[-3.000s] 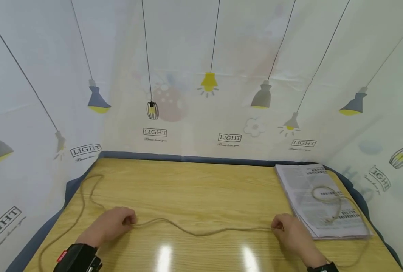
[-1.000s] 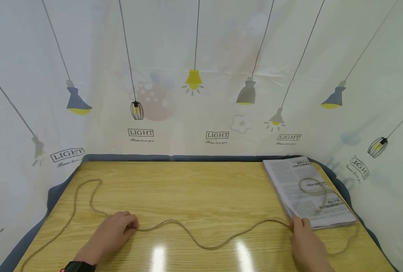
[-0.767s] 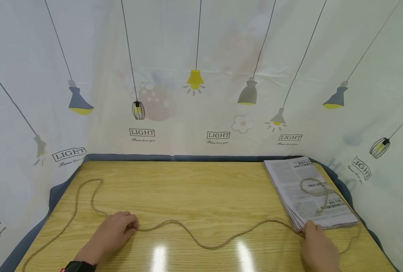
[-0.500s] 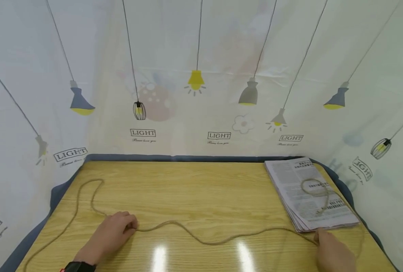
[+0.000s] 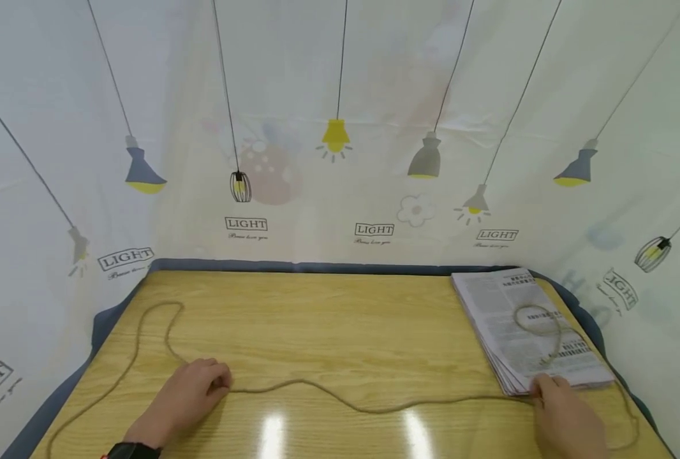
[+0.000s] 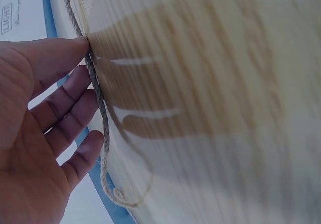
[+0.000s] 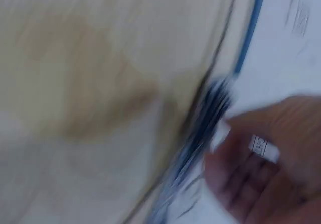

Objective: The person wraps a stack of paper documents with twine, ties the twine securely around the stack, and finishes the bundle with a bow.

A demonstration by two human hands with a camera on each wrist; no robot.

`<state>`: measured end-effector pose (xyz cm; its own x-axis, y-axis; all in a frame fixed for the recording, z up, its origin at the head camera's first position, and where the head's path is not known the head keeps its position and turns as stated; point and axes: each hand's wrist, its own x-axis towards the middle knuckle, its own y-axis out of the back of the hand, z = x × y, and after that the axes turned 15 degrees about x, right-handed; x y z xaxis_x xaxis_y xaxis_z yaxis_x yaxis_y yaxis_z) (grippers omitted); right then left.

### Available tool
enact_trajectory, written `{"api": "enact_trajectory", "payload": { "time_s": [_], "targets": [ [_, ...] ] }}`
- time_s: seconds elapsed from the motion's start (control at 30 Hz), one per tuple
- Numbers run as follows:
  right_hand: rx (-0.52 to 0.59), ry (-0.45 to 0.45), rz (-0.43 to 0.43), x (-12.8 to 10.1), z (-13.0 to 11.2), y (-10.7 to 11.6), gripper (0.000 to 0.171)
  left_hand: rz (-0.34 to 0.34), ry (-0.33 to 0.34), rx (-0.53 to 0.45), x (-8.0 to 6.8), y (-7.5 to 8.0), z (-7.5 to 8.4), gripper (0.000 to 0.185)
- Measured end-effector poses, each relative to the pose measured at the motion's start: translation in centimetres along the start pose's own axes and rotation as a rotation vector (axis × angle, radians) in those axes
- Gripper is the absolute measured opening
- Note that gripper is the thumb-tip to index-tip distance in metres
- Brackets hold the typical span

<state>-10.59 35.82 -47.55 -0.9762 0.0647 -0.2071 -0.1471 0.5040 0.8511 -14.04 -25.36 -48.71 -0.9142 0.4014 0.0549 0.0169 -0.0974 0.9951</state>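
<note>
On the right side of the table (image 5: 340, 319), my right hand (image 5: 566, 414) has slid along the rope (image 5: 374, 408) to the newspaper stack's (image 5: 524, 331) near corner, pinching it, so the slack flattens. My left hand (image 5: 187, 398) presses the rope down, fingers straight.

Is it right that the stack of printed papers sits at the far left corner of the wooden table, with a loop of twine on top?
Not quite. The head view shows the stack of printed papers at the far right corner of the wooden table; the loop of brown twine does lie on top.
</note>
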Motion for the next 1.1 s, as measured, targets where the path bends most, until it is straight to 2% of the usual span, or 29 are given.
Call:
{"api": "enact_trajectory", "payload": {
  "time_s": [0.17, 0.23, 0.3, 0.4, 0.5, 0.67, 0.77, 0.93, 1.1],
  "targets": [
    [0.134, 0.219, -0.094, 0.1, -4.8, -2.5, 0.022, -0.004, 0.043, 0.018, -0.4, -0.1, -0.6, 0.020],
    [0.111, 0.270, -0.087, 0.3, -5.6, -3.6, 0.017, -0.017, 0.055, 0.021, -0.6, -0.1, -0.7, 0.019],
    [0.069, 0.307, -0.039, 0.5, -6.0, -4.6, 0.013, -0.018, 0.067, 0.031, -0.7, -0.1, -0.8, 0.018],
    [0.017, 0.323, 0.017, 0.6, -6.2, -5.4, 0.018, -0.010, 0.095, 0.073, -1.1, -0.1, -0.9, 0.018],
    [-0.013, 0.337, 0.037, 0.6, -6.2, -5.8, 0.019, -0.006, 0.127, 0.127, -1.5, -0.1, -1.1, 0.022],
    [-0.026, 0.347, 0.057, 0.7, -6.4, -5.9, 0.019, 0.000, 0.125, 0.159, -2.0, -0.1, -1.7, 0.021],
    [-0.033, 0.340, 0.057, 0.7, -6.4, -5.9, 0.019, -0.010, 0.137, 0.141, -2.3, -0.2, -2.0, 0.019],
    [-0.037, 0.321, 0.057, 0.8, -6.4, -5.8, 0.020, -0.077, 0.174, 0.072, -3.1, 0.0, -2.5, 0.018],
    [-0.028, 0.287, -0.008, 0.9, -6.4, -5.5, 0.018, -0.083, 0.181, 0.067, -3.7, 0.0, -2.9, 0.019]
  ]
}}
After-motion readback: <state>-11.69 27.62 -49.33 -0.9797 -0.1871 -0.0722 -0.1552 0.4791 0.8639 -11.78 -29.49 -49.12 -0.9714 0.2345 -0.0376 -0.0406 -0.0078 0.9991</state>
